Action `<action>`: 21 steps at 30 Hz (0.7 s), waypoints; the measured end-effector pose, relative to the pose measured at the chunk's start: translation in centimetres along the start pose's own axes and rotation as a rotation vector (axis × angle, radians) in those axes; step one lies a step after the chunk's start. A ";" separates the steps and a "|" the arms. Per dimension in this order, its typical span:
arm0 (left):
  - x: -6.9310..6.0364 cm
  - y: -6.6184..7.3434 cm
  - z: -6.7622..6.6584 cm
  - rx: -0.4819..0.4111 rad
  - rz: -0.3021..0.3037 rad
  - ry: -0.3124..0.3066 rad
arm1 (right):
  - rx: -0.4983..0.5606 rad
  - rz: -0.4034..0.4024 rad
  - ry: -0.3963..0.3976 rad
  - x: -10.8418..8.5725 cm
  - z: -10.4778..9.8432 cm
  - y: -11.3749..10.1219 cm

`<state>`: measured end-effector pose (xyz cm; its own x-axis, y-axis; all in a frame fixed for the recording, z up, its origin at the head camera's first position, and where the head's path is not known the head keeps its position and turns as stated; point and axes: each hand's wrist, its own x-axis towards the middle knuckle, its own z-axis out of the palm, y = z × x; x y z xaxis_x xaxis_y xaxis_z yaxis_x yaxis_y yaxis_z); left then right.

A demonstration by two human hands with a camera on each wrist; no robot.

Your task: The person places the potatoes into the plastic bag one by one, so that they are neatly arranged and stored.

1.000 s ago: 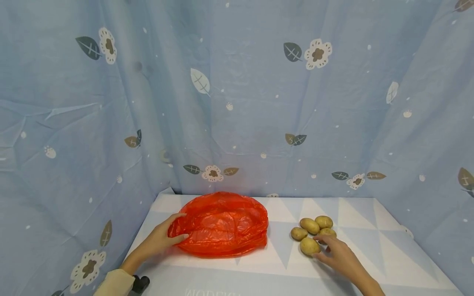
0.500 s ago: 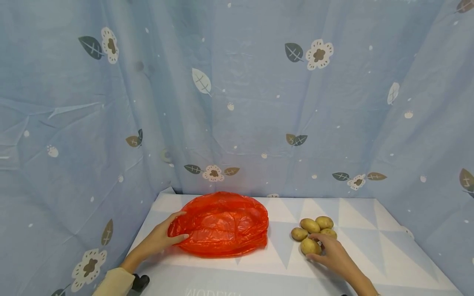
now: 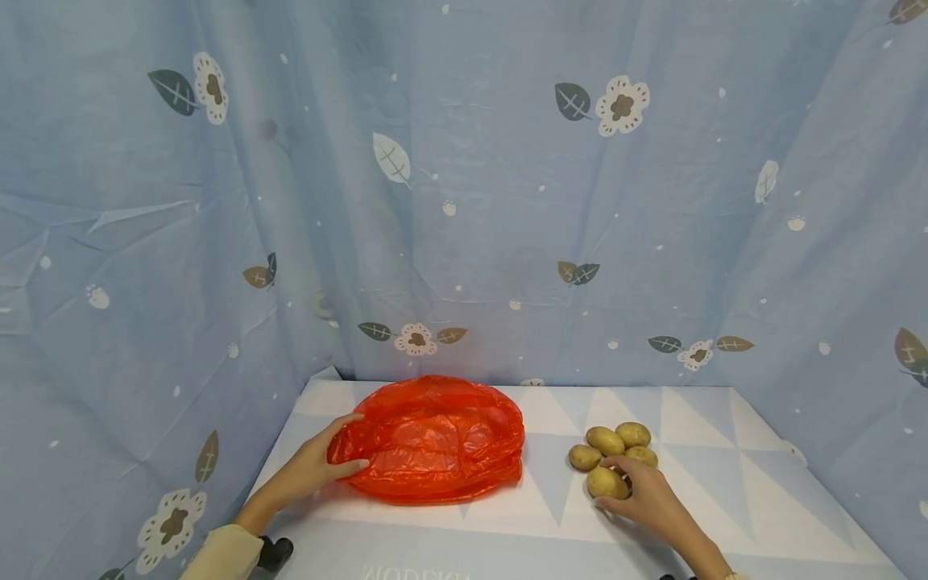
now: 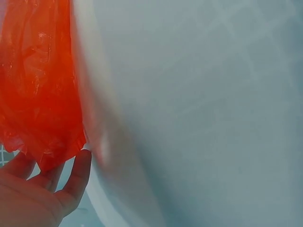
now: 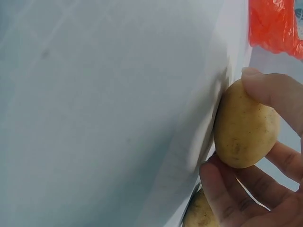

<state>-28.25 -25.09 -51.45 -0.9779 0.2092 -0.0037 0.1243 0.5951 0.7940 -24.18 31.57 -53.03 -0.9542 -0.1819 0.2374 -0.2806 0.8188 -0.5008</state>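
Observation:
A thin red plastic bag (image 3: 435,443) lies spread on the table at centre left. At its left edge rests my left hand (image 3: 319,461), thumb and fingers apart; in the left wrist view the fingertips (image 4: 81,163) touch the bag's crumpled edge. On the right, my right hand (image 3: 645,495) grips a round yellow potato (image 3: 605,482) at the front of a small group. The right wrist view has the thumb on one end of this potato (image 5: 246,127) and fingers curled at its other end. Several more potatoes (image 3: 605,440) lie just behind it.
The table (image 3: 551,515) has a blue-and-white triangle cover. Blue curtains (image 3: 507,201) with flowers and leaves hang behind and at both sides. A small black object (image 3: 275,554) sits beside the left wrist.
My right hand has shifted slightly left and closed its thumb and fingers round the front potato. The left hand and the red bag look unchanged.

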 end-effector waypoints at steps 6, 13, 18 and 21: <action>0.0 -0.1 0.2 0.004 0.013 0.005 | -0.009 0.020 0.001 0.1 -0.1 -0.3; 0.0 -0.3 0.1 0.007 0.045 0.012 | 0.024 0.098 -0.020 0.4 -0.7 -1.0; -0.1 -0.2 0.1 -0.009 0.031 0.011 | 0.029 0.096 0.014 0.5 -0.9 -1.3; -0.2 -0.1 0.2 -0.018 0.017 0.010 | 0.018 0.062 0.044 0.7 -1.0 -1.5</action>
<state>-28.04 -25.07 -51.62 -0.9772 0.2119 0.0160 0.1383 0.5771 0.8049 -24.27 30.70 -51.30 -0.9645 -0.1066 0.2417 -0.2234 0.8177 -0.5305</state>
